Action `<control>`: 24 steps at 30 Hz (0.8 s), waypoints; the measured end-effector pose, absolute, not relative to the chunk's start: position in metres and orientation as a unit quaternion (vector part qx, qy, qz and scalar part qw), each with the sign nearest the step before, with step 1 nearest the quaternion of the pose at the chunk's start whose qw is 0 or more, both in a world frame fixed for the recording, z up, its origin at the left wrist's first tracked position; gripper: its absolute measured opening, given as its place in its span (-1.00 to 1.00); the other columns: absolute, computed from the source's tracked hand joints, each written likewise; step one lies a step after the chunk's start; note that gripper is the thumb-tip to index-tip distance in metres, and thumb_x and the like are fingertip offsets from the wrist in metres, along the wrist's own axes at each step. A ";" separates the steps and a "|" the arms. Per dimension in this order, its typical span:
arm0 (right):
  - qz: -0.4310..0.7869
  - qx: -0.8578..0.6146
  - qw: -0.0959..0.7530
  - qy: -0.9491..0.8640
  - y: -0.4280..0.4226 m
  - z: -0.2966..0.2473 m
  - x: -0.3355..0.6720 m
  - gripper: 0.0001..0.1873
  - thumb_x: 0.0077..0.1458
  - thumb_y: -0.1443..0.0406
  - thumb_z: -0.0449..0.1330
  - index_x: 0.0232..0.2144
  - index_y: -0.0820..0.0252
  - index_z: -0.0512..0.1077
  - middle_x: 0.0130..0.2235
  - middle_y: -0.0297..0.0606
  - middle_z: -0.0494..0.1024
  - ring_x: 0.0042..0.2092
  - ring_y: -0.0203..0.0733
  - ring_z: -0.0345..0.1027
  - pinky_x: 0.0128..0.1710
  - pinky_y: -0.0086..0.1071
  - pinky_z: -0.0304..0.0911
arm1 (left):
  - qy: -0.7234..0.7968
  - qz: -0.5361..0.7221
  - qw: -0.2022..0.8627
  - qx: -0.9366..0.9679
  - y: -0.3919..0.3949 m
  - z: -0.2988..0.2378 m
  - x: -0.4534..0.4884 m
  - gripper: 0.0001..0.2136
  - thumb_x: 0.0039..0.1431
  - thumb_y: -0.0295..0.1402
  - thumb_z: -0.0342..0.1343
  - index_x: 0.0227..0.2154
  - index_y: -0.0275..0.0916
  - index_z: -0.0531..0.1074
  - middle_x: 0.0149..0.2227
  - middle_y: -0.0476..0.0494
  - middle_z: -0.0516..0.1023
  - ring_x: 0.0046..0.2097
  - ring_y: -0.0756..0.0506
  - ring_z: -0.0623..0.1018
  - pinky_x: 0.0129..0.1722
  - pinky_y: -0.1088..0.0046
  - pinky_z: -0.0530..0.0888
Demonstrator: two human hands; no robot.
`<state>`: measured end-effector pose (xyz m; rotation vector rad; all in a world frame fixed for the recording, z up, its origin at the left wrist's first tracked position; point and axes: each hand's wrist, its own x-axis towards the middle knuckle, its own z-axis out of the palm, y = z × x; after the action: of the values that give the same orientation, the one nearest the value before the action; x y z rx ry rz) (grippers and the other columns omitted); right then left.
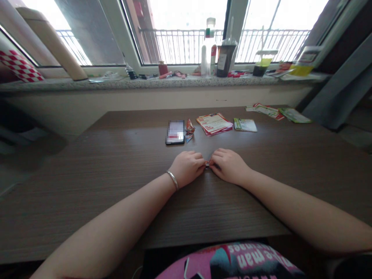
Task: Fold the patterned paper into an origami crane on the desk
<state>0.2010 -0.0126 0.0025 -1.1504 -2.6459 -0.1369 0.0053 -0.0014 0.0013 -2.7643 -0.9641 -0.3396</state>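
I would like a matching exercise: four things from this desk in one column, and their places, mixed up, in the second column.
1. phone
2. folded paper
3. leaflets
4. bracelet

a. on the left wrist
b. just right of the phone
c. left of the folded paper
d. between the folded paper and a green card

Pairs: 1-c, 2-b, 3-d, 4-a

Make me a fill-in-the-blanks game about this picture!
1. Both hands pinch a tiny folded paper on the ____ table.
2. The left hand has a silver ____ on its wrist.
3. The phone lies to the ____ of the folded paper figure.
4. The right hand is ____ the left hand.

Missing words: wooden; bracelet; left; beside
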 end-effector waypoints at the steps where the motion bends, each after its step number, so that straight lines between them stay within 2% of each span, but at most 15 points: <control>1: -0.053 -0.396 0.122 -0.908 -0.013 0.003 0.200 -0.81 0.14 0.28 0.04 -0.39 0.24 0.41 -0.33 -0.17 0.48 -0.22 -0.15 0.28 -0.19 -0.33 0.11 | -0.325 -0.113 0.100 -0.934 -0.002 0.002 0.006 -0.80 0.19 -0.33 -0.04 -0.45 -0.24 0.44 -0.39 -0.10 0.46 -0.35 -0.06 0.41 -0.40 0.41 0.26; 9: -0.063 -0.403 0.128 -0.904 -0.013 0.004 0.197 -0.83 0.12 0.30 0.05 -0.44 0.24 0.39 -0.35 -0.18 0.49 -0.24 -0.15 0.29 -0.11 -0.28 0.05 | -0.326 -0.103 0.103 -0.934 -0.004 0.004 0.009 -0.79 0.20 -0.35 -0.06 -0.46 -0.27 0.43 -0.41 -0.11 0.46 -0.38 -0.05 0.41 -0.41 0.41 0.25; 15: 0.050 -0.428 0.197 -0.881 -0.003 -0.006 0.203 -0.91 0.06 0.30 0.14 -0.45 0.20 0.40 -0.37 -0.25 0.49 -0.26 -0.19 0.31 -0.17 -0.34 0.12 | -0.334 -0.112 0.073 -0.933 0.001 0.000 0.004 -0.73 0.27 -0.31 -0.13 -0.39 -0.26 0.44 -0.36 -0.13 0.46 -0.31 -0.06 0.42 -0.35 0.43 0.31; 20: 0.130 -0.414 0.258 -0.864 0.004 -0.014 0.207 -0.93 0.04 0.30 0.18 -0.44 0.19 0.42 -0.37 -0.27 0.51 -0.26 -0.21 0.32 -0.19 -0.35 0.17 | -0.341 -0.125 0.043 -0.931 0.004 -0.004 0.001 -0.77 0.27 -0.31 -0.12 -0.30 -0.25 0.43 -0.33 -0.13 0.48 -0.26 -0.07 0.43 -0.27 0.43 0.34; 24: 0.166 -0.446 0.282 -0.833 0.004 -0.014 0.207 -0.94 0.02 0.30 0.19 -0.42 0.18 0.42 -0.36 -0.29 0.50 -0.27 -0.22 0.32 -0.23 -0.36 0.18 | -0.346 -0.134 0.041 -0.928 0.004 -0.004 0.001 -0.83 0.22 -0.40 -0.06 -0.20 -0.22 0.39 -0.33 -0.09 0.47 -0.30 -0.06 0.43 -0.33 0.46 0.33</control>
<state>0.2070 0.0039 -0.0137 -1.1944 -2.2322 0.4436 0.0013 0.0036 -0.0039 -2.8411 -1.0599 -0.4105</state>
